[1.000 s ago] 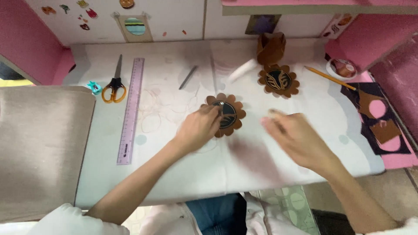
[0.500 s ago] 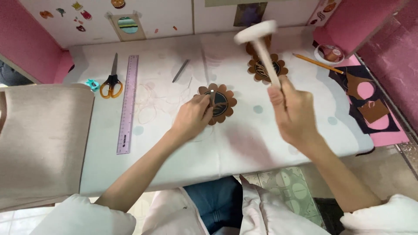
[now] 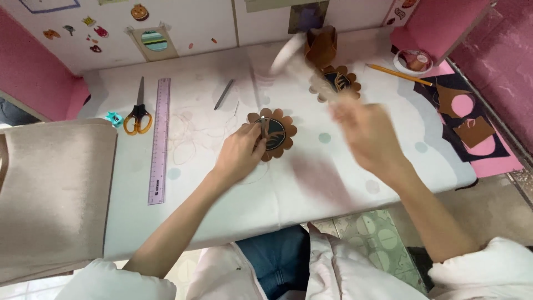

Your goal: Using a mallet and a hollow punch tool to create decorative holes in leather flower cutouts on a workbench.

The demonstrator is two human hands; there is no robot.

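1. Left hand point(image 3: 240, 155): fingers pinch a thin metal punch point(image 3: 262, 128) upright on one brown flower-shaped leather piece point(image 3: 273, 134).
2. Right hand point(image 3: 363, 133): fingers closed around one white mallet point(image 3: 288, 51), blurred.
3. Table point(image 3: 311, 183): a second flower piece point(image 3: 338, 81), one scissors point(image 3: 137, 114), one ruler point(image 3: 159, 139).

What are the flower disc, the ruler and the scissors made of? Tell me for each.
Flower disc: probably leather, matte brown, scalloped edge, dark centre; left hand holds a thin metal tool on it.
Ruler: translucent purple plastic, likely, glossy.
Scissors: metal blades, orange handles that look plastic.
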